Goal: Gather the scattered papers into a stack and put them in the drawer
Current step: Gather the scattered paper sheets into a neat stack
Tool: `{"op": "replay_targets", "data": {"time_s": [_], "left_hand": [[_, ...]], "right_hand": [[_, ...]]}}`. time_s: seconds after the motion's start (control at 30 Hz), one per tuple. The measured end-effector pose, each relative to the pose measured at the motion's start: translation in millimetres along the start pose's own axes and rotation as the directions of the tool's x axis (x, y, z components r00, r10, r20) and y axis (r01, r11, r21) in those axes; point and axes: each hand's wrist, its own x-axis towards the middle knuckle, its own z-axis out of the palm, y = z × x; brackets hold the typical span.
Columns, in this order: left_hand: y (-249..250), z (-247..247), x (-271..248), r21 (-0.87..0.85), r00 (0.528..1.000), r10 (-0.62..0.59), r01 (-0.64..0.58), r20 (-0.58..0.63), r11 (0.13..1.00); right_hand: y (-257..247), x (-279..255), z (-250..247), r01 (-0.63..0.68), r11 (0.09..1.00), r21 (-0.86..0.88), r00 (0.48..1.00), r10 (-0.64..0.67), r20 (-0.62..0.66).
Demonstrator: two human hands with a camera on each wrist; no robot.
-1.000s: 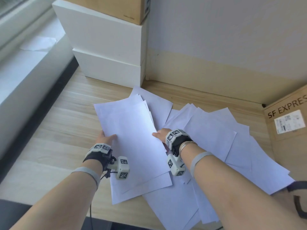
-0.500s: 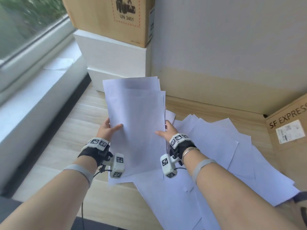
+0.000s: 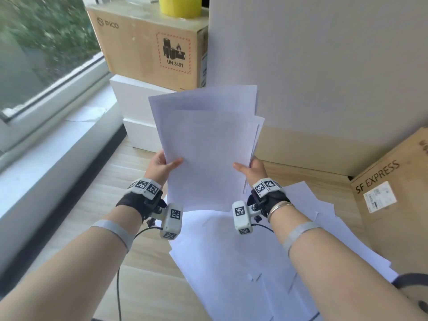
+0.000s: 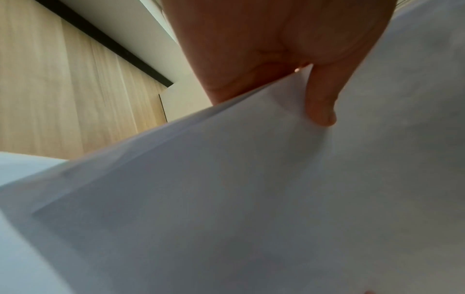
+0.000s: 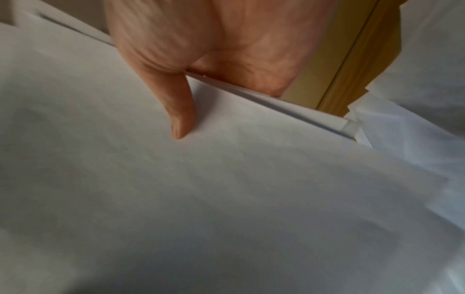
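A loose stack of white sheets [image 3: 206, 149] stands upright above the wooden desk [image 3: 97, 205], its edges uneven. My left hand [image 3: 163, 166] pinches its left edge, thumb on the front; the left wrist view shows the thumb [image 4: 323, 103] pressed on the paper [image 4: 251, 199]. My right hand [image 3: 251, 169] pinches the right edge the same way, thumb [image 5: 180, 119] on the top sheet [image 5: 226, 199]. More scattered papers [image 3: 266, 262] lie spread on the desk below and to the right. No drawer is in view.
White boxes [image 3: 136, 105] with a brown PICO carton [image 3: 148, 42] on top stand at the back left, beside a window sill [image 3: 46, 147]. A brown SF EXPRESS box [image 3: 393, 200] stands at the right. A beige wall [image 3: 324, 89] closes the back.
Both hands lifted the gathered sheets off the desk and tipped them upright, raising them higher. The view tilted upward, and the rest of the papers stayed on the desk.
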Motion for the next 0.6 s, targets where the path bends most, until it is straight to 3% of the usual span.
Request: {"op": "replay_targets", "data": {"time_s": [0.17, 0.37, 0.47, 0.6], "left_hand": [[-1.8, 12.2, -1.6, -0.02, 1.0, 0.008, -0.007, 0.007, 1.0], [-13.3, 10.0, 3.2, 0.091, 1.0, -0.018, 0.018, 0.001, 0.996], [-26.2, 6.5, 6.7, 0.191, 0.998, -0.058, 0.062, -0.029, 0.98], [-30.6, 2.0, 9.3, 0.176, 0.995, -0.096, 0.097, -0.013, 0.98]], "right_hand": [[2.2, -5.5, -4.1, 0.001, 0.998, 0.062, 1.0, 0.0, -0.002], [16.5, -9.7, 6.3, -0.043, 0.998, -0.043, 0.999, 0.043, 0.012], [27.0, -9.6, 14.0, -0.07, 0.996, -0.059, 0.997, 0.067, -0.04], [26.3, -4.4, 16.9, 0.014, 0.999, -0.047, 0.992, -0.02, -0.122]]}}
